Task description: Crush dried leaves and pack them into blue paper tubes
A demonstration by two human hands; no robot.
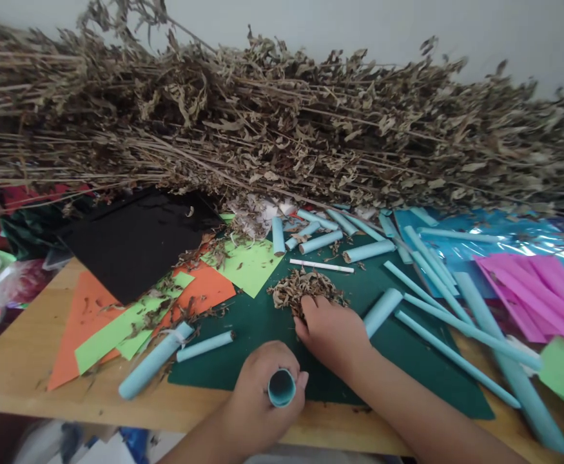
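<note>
Left hand (257, 377) encircles tube (282, 388) (mouth up), right hand (334, 334) curls into leaves (291, 290).

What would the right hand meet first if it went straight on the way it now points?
First, the pile of dry leaves; the right hand seems to touch it, though exact depth is unclear.

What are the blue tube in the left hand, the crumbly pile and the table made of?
Blue tube: probably matte paper; its rim looks thin. Crumbly pile: dry leaves, it seems; the bits are dull, brown and curled. Table: wood or wood-look board, smooth and yellowish-brown.
</note>
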